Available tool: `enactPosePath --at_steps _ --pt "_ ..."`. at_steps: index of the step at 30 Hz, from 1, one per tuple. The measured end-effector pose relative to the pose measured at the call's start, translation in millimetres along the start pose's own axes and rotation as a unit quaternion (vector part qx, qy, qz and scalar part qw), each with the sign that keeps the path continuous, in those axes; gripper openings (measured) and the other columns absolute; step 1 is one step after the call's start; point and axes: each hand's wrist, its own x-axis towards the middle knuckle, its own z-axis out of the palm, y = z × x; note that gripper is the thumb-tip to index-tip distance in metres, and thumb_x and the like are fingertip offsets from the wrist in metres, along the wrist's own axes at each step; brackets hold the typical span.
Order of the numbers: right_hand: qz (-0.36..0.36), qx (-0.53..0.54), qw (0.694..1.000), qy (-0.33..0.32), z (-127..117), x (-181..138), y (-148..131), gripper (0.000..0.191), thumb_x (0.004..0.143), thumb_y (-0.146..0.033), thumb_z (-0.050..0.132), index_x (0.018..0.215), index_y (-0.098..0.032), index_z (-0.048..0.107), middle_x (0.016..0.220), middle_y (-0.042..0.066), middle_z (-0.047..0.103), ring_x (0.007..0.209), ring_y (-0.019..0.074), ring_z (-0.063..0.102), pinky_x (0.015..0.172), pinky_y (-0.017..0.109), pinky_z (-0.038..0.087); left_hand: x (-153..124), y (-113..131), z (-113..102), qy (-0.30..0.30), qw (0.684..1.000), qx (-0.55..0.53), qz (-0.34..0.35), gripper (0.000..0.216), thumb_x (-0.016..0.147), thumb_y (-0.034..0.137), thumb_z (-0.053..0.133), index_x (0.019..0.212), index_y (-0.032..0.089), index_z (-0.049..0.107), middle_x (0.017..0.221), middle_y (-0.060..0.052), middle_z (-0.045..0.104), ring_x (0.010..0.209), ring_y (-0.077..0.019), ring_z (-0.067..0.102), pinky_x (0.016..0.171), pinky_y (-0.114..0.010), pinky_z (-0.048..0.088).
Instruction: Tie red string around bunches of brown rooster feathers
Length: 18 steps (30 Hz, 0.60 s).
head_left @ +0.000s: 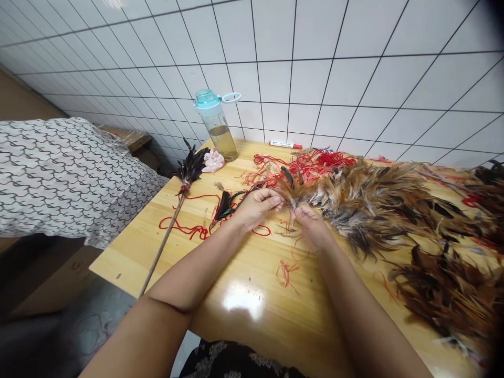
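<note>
Over the middle of the wooden table, both my hands work close together at a small bunch of brown feathers. My right hand is closed on the pale quill ends, with the feathers fanning up above it. Just left of the bunch, my left hand has its thumb and fingers pinched together; what lies between them is too small to make out. Beside that hand are black feathers and loose red string. A long pile of brown and grey feathers begins right behind my right hand.
A stick with black feathers tied at its top lies at the left edge. At the back stand a water bottle, crumpled plastic, a red-and-white marker and tangled red string. Darker feathers lie right. A white tiled wall borders the table.
</note>
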Motion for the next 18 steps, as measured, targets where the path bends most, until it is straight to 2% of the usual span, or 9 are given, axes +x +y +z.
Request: enactPosePath --at_steps 4,10,14,18 --pt "0.006 0.006 0.999 -0.038 1 -1 1 0.044 0.076 -0.062 0.06 0.061 -0.02 0.054 0.07 0.0 0.049 0.074 0.016 0.045 0.078 0.03 0.037 -2 0 5 0.005 0.999 -0.033 -0.018 0.033 0.055 0.031 0.086 0.061 0.011 0.06 0.06 0.001 0.06 0.056 -0.007 0.054 0.06 -0.022 0.042" --pt "0.047 0.044 0.997 -0.047 -1 0 -1 0.044 0.072 -0.062 0.065 0.062 -0.02 0.054 0.067 -0.001 0.054 0.068 0.0142 0.048 0.069 0.028 0.037 0 0 -2 0.022 0.998 -0.054 -0.012 0.03 0.056 0.023 0.084 0.069 0.012 0.06 0.065 0.0 0.064 0.06 -0.0092 0.059 0.064 -0.023 0.046" --pt "0.054 0.029 0.997 -0.054 2 -1 -2 0.045 0.072 -0.062 0.064 0.061 -0.019 0.057 0.062 -0.001 0.054 0.059 0.0114 0.043 0.061 0.026 0.035 2 1 -9 0.047 0.997 -0.053 0.007 0.029 0.058 0.023 0.084 0.075 0.013 0.063 0.073 -0.001 0.067 0.067 -0.0115 0.063 0.071 -0.026 0.049" --pt "0.108 0.128 0.986 -0.028 1 -2 -4 0.038 0.067 -0.054 0.074 0.068 -0.019 0.061 0.066 -0.001 0.056 0.056 0.0091 0.042 0.053 0.023 0.033 3 5 -10 0.048 0.997 -0.06 0.025 0.026 0.061 0.024 0.083 0.078 0.013 0.066 0.077 -0.002 0.068 0.069 -0.0106 0.062 0.07 -0.025 0.048"
